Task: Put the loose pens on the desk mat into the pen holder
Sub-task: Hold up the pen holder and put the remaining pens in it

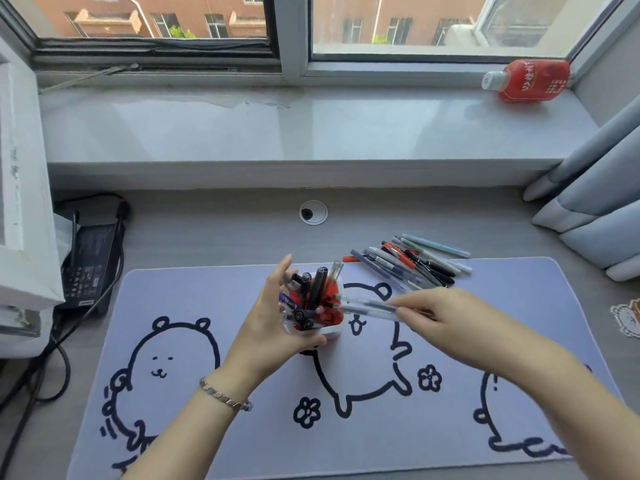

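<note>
A white pen holder (334, 325) with a red inside stands on the lilac desk mat (214, 431) with cartoon bears. Several pens stick up from it. My left hand (277, 323) wraps around its left and front side. My right hand (440, 313) pinches two clear pens (369, 306) held level, their tips pointing left and almost touching the holder's right rim. A heap of several loose pens (412, 263) lies at the mat's far edge, just behind my right hand.
A black power brick (91, 265) with cables sits at the left, beside a white frame. A round cable hole (313, 212) is in the desk behind the mat. A red bottle (530, 79) lies on the windowsill. Curtains (595, 202) hang at the right.
</note>
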Demonstrator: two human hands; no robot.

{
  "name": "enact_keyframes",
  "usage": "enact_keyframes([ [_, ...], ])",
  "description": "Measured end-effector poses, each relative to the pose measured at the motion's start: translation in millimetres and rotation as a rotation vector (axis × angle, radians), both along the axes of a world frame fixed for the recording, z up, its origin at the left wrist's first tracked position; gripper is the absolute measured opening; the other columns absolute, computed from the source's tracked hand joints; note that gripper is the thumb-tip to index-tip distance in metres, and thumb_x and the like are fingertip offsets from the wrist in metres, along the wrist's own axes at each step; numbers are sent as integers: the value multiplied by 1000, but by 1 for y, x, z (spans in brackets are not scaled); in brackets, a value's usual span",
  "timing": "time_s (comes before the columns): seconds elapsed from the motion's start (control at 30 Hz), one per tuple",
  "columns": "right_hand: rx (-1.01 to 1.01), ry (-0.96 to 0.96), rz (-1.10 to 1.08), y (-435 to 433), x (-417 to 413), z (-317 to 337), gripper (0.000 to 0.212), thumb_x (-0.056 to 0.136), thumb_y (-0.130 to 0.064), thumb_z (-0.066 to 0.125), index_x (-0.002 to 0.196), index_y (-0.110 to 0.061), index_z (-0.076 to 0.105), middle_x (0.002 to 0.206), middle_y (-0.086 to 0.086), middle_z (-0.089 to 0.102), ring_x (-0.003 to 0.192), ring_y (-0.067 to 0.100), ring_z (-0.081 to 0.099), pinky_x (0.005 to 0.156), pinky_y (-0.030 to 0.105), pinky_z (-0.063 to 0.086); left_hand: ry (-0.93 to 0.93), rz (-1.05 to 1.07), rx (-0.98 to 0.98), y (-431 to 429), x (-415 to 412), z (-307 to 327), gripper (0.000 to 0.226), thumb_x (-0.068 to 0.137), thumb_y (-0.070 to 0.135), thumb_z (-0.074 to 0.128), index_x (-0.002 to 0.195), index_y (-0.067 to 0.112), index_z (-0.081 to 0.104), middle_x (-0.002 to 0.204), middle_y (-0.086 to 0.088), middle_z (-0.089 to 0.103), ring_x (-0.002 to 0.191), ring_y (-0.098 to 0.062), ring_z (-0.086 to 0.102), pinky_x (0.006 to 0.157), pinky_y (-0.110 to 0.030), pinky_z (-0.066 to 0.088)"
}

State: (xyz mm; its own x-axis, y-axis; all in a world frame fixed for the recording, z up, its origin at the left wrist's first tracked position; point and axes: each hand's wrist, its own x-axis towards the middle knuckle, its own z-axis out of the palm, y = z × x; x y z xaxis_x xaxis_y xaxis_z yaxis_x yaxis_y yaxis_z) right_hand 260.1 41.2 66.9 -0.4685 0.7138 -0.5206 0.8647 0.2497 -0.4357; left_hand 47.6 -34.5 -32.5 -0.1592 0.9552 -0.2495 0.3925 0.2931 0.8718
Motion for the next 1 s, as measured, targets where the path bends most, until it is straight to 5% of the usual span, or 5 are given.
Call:
enact_keyframes([
  [0.17, 146, -180, 131, 18, -65, -23, 27, 83, -9, 48, 102, -12, 67, 90, 11, 70, 81, 29, 62, 65, 29, 53, 24, 12, -12, 1, 2, 3, 105, 58, 15, 84, 129, 54, 17, 134, 13, 41, 117, -8, 45, 91, -16, 36],
  [0.5, 691, 263, -125, -17, -86, -75, 37, 87, -27, 35, 109, -11, 60, 117, 11, 63, 107, 26, 40, 90, 37, 32, 8, 21, -27, 2, 2, 3, 97, 57, 18, 85, 127, 51, 26, 120, 12, 48, 104, -16, 56, 90, -30, 49],
  [0.7, 280, 324, -165, -9, -92, -76, 55, 92, -49, 19, 143, -26, 20, 156, 3, 9, 141, 18, 0, 114, 42, 2, 117, 4, -25, 5, 10, 10, 101, 59, 21, 84, 138, 36, 22, 117, 14, 46, 104, -7, 47, 83, -15, 38],
  [0.8, 201, 511, -328, 2, -64, -77, 36, 93, -30, 40, 124, -16, 52, 137, 7, 44, 133, 19, 31, 111, 32, 22, 165, -23, -27, 6, 6, 11, 104, 60, 26, 84, 140, 38, 18, 115, 17, 42, 101, -1, 41, 72, 1, 33],
  [1.0, 320, -67, -513, 24, 28, -133, 30, 90, -18, 50, 118, -6, 53, 120, 12, 58, 111, 30, 49, 94, 40, 40, 183, -23, -22, 5, 5, 13, 102, 61, 19, 82, 138, 40, 20, 117, 17, 42, 101, 0, 40, 73, -4, 29],
])
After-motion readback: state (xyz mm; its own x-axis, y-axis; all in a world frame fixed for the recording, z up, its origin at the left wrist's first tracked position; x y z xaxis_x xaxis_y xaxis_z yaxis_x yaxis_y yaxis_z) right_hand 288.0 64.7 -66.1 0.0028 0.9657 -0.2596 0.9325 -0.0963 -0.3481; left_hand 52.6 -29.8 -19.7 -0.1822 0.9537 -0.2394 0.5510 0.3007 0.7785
